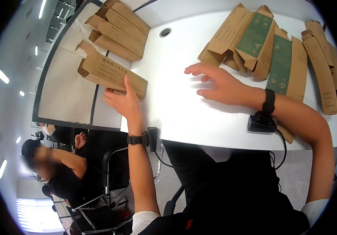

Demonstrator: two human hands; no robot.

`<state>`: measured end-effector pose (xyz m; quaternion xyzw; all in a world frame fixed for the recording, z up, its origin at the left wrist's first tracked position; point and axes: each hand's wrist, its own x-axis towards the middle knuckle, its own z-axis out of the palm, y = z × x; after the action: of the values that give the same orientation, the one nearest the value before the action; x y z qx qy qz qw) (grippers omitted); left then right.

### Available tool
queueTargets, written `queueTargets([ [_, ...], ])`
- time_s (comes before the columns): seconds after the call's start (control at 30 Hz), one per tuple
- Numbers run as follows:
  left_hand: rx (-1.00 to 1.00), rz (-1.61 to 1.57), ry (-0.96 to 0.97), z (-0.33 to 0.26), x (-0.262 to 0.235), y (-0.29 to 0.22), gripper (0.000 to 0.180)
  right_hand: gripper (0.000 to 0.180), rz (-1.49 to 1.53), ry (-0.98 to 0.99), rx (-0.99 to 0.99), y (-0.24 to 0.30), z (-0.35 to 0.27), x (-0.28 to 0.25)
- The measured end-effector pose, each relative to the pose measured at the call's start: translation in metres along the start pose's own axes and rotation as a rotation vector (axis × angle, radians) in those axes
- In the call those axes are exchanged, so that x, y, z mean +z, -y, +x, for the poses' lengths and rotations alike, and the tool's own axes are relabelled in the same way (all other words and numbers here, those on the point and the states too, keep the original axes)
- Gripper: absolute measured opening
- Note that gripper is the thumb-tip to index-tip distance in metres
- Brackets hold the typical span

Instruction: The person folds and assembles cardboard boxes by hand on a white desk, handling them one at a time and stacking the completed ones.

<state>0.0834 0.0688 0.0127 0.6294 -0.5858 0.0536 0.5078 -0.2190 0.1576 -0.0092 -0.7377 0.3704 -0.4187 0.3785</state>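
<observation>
At the left of the white table, my left hand (124, 102) grips a brown cardboard box (111, 73). The thumb lies along its printed face and the fingers go under its lower side. The box stands upright, its top flaps sticking out at the far end. My right hand (219, 84) hovers over the middle of the table with its fingers apart and nothing in them. Just beyond that hand are several cartons, brown ones (231, 35) and some with a green panel (255, 34), with flaps loose at their ends.
Several more upright brown boxes (121, 29) stand in a row at the far left, along the partition (68, 84). Flattened-looking cartons (321, 70) lie at the right edge. A round cable hole (165, 32) sits in the tabletop. Another person (61, 168) sits beyond the partition.
</observation>
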Motion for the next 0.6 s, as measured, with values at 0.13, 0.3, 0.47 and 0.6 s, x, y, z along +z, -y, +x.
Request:
queueTargets([
  [0.13, -0.022, -0.094, 0.078, 0.022, 0.013, 0.020, 0.073, 0.057, 0.028, 0.036, -0.005, 0.000, 0.001, 0.003],
  [0.3, 0.001, -0.081, 0.017, 0.033, 0.062, 0.013, 0.073, 0.055, -0.040, 0.026, -0.057, -0.003, 0.001, 0.004],
  [0.47, -0.116, -0.054, -0.051, 0.045, 0.082, -0.002, 0.075, 0.051, -0.058, -0.004, -0.135, -0.002, 0.002, 0.008],
  [0.6, -0.125, -0.143, -0.027, 0.039, 0.080, -0.005, 0.063, 0.049, -0.130, -0.005, -0.129, -0.001, -0.001, 0.007],
])
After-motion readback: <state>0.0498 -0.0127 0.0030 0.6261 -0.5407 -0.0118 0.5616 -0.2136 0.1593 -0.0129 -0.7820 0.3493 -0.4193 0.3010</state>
